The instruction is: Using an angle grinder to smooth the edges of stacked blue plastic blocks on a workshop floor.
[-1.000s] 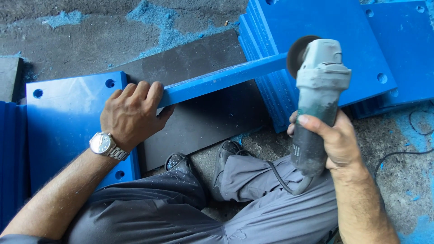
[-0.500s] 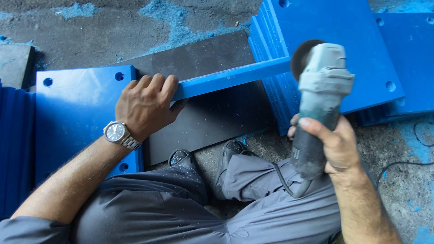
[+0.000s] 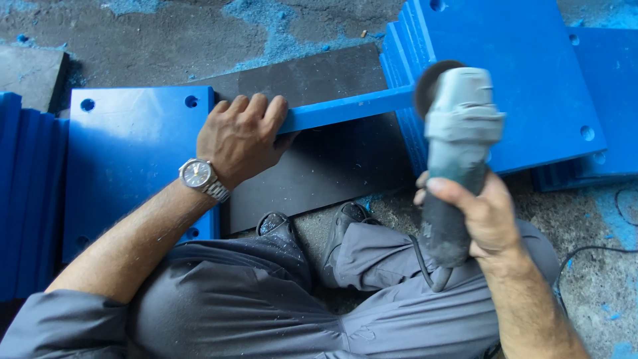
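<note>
My left hand (image 3: 240,136), with a metal wristwatch on the wrist, grips the left end of a blue plate standing on edge (image 3: 345,110), which spans from a flat blue plate (image 3: 133,153) to a stack of blue plates (image 3: 505,80). My right hand (image 3: 482,216) is wrapped around the body of a grey angle grinder (image 3: 458,143). The grinder's disc sits at the right end of the upright plate's top edge, beside the stack.
A dark grey sheet (image 3: 319,166) lies under the upright plate. More blue plates stand on edge at the far left (image 3: 23,199). My grey-trousered legs and dark shoes (image 3: 312,229) fill the lower middle. A black cable (image 3: 598,256) trails over the dusty concrete floor at right.
The view has shifted slightly; both hands keep their holds. The grinder stays at the right end of the upright plate.
</note>
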